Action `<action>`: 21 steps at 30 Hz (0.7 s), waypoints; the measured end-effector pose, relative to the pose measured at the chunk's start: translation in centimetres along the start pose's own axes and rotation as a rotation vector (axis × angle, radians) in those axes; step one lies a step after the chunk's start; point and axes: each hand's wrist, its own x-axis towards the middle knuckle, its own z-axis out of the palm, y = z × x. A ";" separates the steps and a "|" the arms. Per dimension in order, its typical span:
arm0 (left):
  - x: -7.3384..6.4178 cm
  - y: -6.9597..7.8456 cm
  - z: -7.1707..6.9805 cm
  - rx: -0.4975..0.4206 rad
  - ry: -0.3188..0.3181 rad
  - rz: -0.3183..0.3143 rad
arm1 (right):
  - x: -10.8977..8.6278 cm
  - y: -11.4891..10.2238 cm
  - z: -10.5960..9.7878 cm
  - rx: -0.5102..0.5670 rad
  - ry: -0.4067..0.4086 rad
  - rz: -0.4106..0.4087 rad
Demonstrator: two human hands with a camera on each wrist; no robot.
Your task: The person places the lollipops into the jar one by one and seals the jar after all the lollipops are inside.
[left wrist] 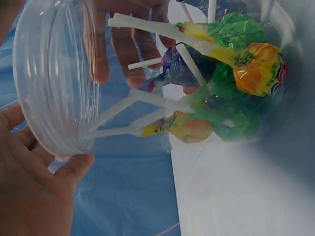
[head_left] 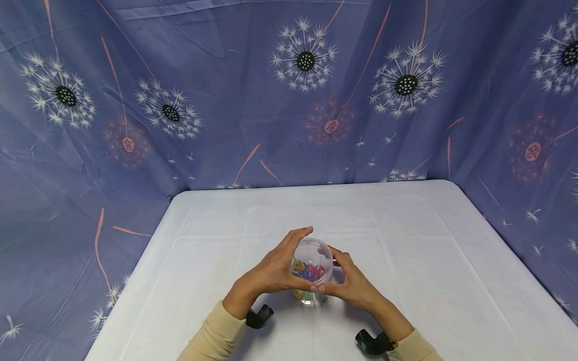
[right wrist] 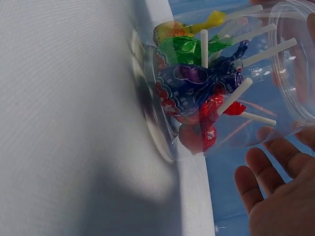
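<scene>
A clear plastic jar (head_left: 312,245) stands upright between my two hands, its base right at the white tablecloth. My left hand (head_left: 276,266) grips it near the top from the left, while my right hand (head_left: 354,283) curves round its right side. Both thumbs meet at the near side of the rim. Inside lie several wrapped lollipops, among them a yellow-orange one (left wrist: 258,69), a dark blue one (right wrist: 184,88) and a red one (right wrist: 199,135). Their white sticks (right wrist: 268,51) point in different directions, many up toward the ridged neck (left wrist: 59,83). I cannot tell whether a lid covers the jar.
White cloth covers the table (head_left: 217,225), which has rounded far corners. Blue fabric (head_left: 239,100) printed with dandelions hangs behind it and along both sides. A black wrist camera (head_left: 259,317) is worn at the left wrist, another black camera (head_left: 374,342) at the right.
</scene>
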 end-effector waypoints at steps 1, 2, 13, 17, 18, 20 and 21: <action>-0.1 0.0 -0.1 -0.006 0.008 -0.011 | 0.0 0.0 0.0 0.000 0.001 -0.004; -0.2 0.0 -0.1 -0.009 0.015 -0.024 | 0.0 0.0 0.0 -0.002 0.002 -0.005; -1.7 -0.6 0.5 -0.151 0.095 -0.188 | 0.0 0.0 -0.1 -0.035 0.003 0.001; -2.3 -0.8 1.3 -0.252 0.096 -0.263 | 0.0 0.0 0.0 -0.035 0.005 0.003; -2.4 -0.9 1.6 -0.278 0.094 -0.278 | 0.0 0.0 0.0 -0.033 0.006 0.004; -2.6 -0.9 2.1 -0.326 0.095 -0.307 | 0.0 -0.1 0.0 -0.031 0.007 0.008; -2.7 -0.9 2.3 -0.350 0.096 -0.315 | 0.0 -0.1 0.0 -0.030 0.008 0.010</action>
